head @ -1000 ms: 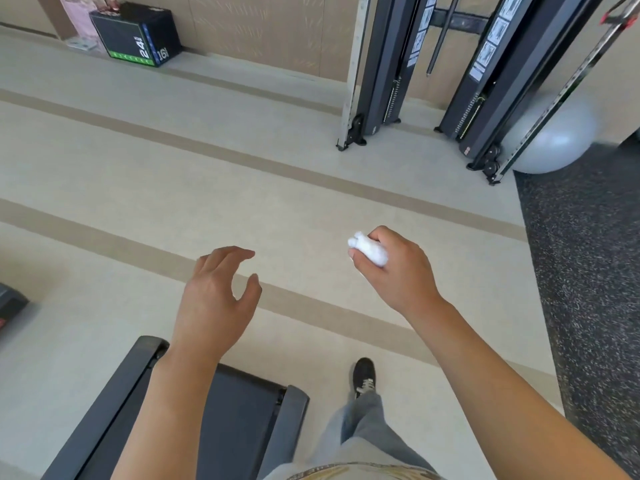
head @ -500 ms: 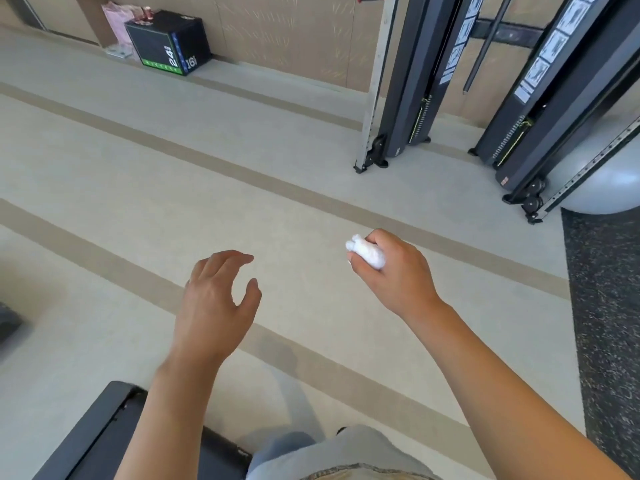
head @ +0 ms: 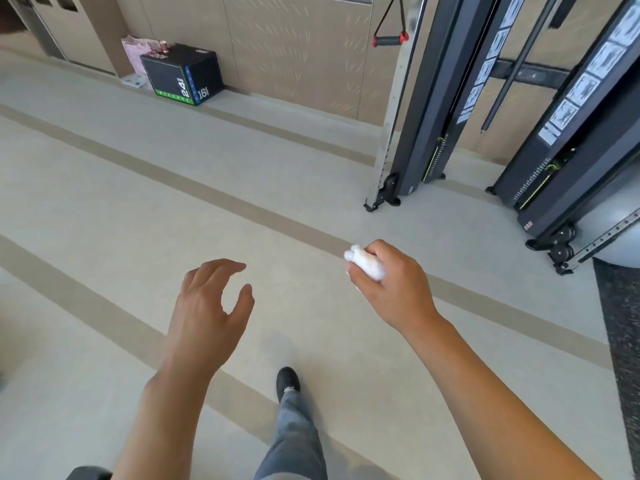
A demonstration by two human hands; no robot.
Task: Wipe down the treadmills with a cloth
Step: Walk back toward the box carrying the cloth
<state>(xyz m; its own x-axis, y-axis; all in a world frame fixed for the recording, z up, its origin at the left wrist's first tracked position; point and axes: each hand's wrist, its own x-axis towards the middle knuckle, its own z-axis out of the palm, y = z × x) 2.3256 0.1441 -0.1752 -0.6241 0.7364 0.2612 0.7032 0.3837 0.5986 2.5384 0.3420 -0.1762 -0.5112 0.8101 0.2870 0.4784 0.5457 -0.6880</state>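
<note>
My right hand (head: 394,289) grips a small bunched white cloth (head: 365,263), whose end sticks out past the knuckles. My left hand (head: 207,306) hangs in the air to the left of it with loosely curved fingers and holds nothing. Only a dark corner of a treadmill (head: 88,473) shows at the bottom left edge, behind my left forearm. Both hands are over bare beige floor, well away from that corner.
A black cable machine (head: 426,133) with a red-ended handle (head: 389,39) stands ahead on the right, a grey exercise ball (head: 609,237) behind its frame. A black plyo box (head: 183,72) sits by the far wall. Dark rubber flooring (head: 620,323) lies at the right. My foot (head: 287,379) steps forward.
The view has moved forward and up, away from the treadmill, which has slid almost out of the bottom. The cable machine looks nearer. Both hands keep their poses.
</note>
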